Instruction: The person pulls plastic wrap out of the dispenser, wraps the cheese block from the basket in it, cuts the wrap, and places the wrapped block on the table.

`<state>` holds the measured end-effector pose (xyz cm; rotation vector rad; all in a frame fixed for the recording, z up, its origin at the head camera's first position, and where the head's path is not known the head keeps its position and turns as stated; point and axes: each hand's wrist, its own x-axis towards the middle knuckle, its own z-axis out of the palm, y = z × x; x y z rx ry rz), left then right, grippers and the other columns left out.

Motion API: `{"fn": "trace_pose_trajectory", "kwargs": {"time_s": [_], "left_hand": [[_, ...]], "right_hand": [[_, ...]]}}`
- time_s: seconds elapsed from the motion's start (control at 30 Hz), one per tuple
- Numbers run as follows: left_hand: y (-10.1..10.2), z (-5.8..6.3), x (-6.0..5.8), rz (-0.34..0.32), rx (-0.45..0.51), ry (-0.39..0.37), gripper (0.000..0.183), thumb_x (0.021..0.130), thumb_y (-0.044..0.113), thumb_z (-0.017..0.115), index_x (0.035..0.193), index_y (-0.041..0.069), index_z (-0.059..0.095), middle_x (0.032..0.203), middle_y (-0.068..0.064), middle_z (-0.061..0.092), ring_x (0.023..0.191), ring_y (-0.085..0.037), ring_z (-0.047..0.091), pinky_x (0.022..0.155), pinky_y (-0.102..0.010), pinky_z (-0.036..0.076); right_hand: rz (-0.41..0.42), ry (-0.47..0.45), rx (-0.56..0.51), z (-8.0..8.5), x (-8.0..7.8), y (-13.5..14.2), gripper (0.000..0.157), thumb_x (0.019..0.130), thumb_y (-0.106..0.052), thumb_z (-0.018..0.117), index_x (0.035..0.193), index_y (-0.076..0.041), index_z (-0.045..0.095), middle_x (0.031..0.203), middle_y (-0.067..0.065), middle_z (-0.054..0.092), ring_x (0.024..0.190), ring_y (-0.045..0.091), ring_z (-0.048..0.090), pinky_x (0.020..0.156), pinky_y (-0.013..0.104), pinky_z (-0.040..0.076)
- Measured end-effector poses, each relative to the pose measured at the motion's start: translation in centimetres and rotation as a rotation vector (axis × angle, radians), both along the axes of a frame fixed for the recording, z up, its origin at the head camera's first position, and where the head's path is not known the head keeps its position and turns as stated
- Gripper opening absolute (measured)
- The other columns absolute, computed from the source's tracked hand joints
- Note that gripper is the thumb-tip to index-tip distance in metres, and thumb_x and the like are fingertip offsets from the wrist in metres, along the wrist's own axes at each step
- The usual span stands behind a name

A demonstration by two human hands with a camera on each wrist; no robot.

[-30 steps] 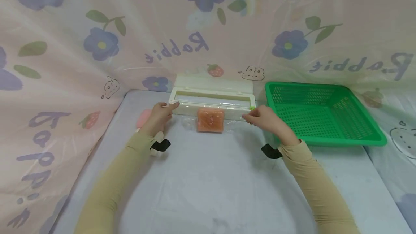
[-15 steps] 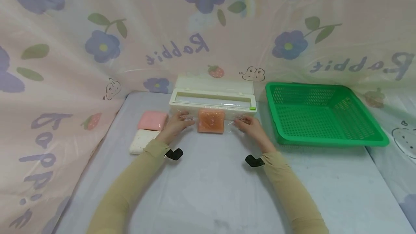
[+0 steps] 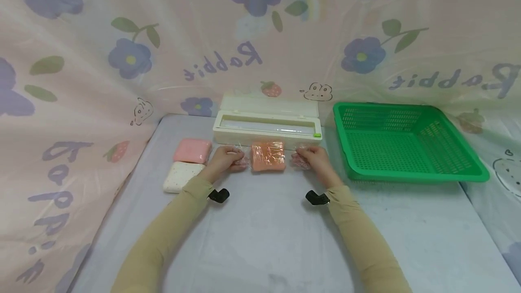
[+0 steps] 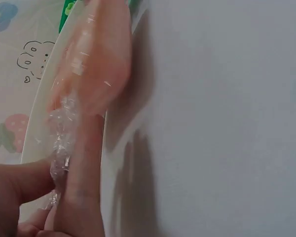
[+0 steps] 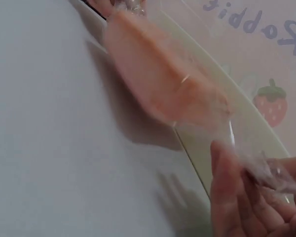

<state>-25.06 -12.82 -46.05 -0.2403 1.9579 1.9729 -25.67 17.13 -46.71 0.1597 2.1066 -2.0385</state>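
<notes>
Between my hands hangs an orange block (image 3: pixel 268 156), like a thick bar of soap, covered in clear plastic wrap. My left hand (image 3: pixel 228 161) pinches the gathered wrap (image 4: pixel 64 133) at one end between thumb and fingers. At the other end, my right hand (image 3: pixel 315 159) pinches the crumpled wrap, with the thumb and fingers around it in the right wrist view. Both wrist views show the block tilted, its shadow on the table beneath it. Right behind it stands a white plastic wrap dispenser (image 3: pixel 266 137), lid up and the roll showing inside.
Left of my left hand, a pink bar (image 3: pixel 192 150) lies just behind a speckled white bar (image 3: pixel 182 177). A green plastic basket (image 3: pixel 411 177) stands to the right. Behind the table (image 3: pixel 260 238) hangs a printed curtain (image 3: pixel 163 76).
Both hands have come inward from the dispenser's ends to the wrap beside the block and grasped it. The wrap has bunched up, and the block has shifted slightly toward me and right.
</notes>
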Motion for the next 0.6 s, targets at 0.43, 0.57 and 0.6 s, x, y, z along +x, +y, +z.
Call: {"fn": "trace_pose_trajectory", "kwargs": {"time_s": [0.43,0.57,0.6], "left_hand": [[-1.3,-1.1,1.8,-0.029,-0.002,-0.084,0.028,0.097,0.003,0.055,0.118,-0.016,0.054,0.097,-0.015,0.061,0.073,-0.015,0.068,0.078,-0.030,0.057],[-1.6,-1.2,2.8,0.004,0.093,-0.099,0.029,0.099,0.011,0.054,0.110,-0.016,0.052,0.086,-0.012,0.059,0.072,-0.018,0.069,0.079,-0.031,0.056],[-1.7,-1.1,3.1,0.010,0.116,-0.107,0.032,0.100,0.015,0.053,0.109,-0.016,0.051,0.086,-0.013,0.060,0.073,-0.020,0.069,0.080,-0.032,0.056]], "right_hand": [[0.326,-0.225,0.033,-0.5,3.1,2.6,0.021,0.095,-0.008,0.060,0.103,0.011,0.060,0.085,0.012,0.071,0.071,0.013,0.067,0.066,0.027,0.058],[0.390,-0.146,0.138,0.3,3.1,2.9,0.028,0.097,-0.012,0.056,0.111,0.013,0.056,0.094,0.017,0.068,0.074,0.016,0.066,0.070,0.029,0.058],[0.386,-0.108,0.179,0.7,2.9,2.9,0.031,0.098,-0.013,0.055,0.114,0.013,0.055,0.097,0.017,0.067,0.077,0.017,0.065,0.071,0.029,0.057]]}}
